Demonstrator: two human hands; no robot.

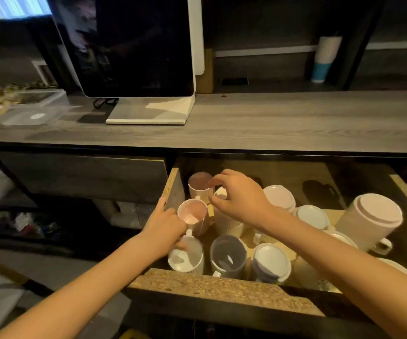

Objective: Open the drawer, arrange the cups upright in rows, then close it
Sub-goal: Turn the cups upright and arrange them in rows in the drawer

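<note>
The drawer (222, 285) stands pulled open in the lower middle of the frame, full of cups. At its left side three cups (192, 212) stand upright in a column, another upright beside the nearest. Right of them, several cups (272, 261) sit upside down. The left hand (164, 225) curls closed around the middle cup's handle. The right hand (239, 196) pinches a cup's (226, 225) rim at frame centre.

dim warm light | deep shadows | soft blur | edges bowed
</note>
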